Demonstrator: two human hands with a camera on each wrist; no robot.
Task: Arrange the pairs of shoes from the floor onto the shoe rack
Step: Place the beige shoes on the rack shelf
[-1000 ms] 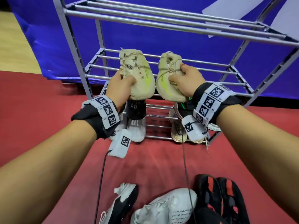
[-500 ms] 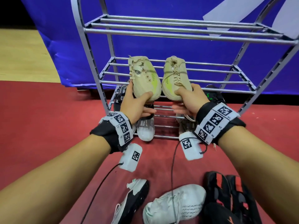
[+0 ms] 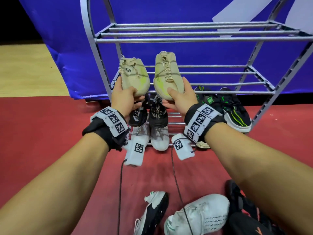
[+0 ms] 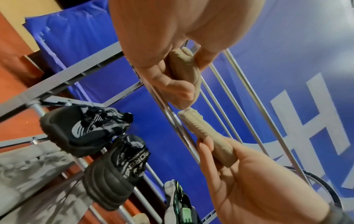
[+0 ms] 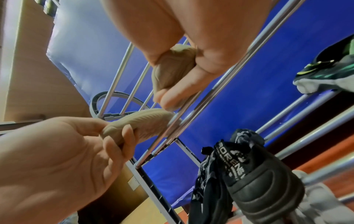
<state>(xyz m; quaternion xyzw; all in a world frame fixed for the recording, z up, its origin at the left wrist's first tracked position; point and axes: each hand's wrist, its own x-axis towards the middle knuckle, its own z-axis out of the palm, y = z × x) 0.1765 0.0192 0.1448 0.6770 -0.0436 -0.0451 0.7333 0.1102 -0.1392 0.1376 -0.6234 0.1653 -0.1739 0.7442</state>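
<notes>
Both hands on the beige pair at the rack's middle shelf.
Left hand grasps the left beige shoe by the heel; right hand grasps the right beige shoe likewise. Shoes side by side over the shoe rack bars, toes inward; contact with the bars unclear.

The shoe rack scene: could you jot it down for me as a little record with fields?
Left hand: grips the left beige shoe at its toe
Right hand: grips the right beige shoe at its toe
Shoe rack: top shelf bare
Lower shelves: black-and-white pair, black-and-green pair
Red floor: white sneaker, black-soled sneaker, black-and-orange sandals
</notes>
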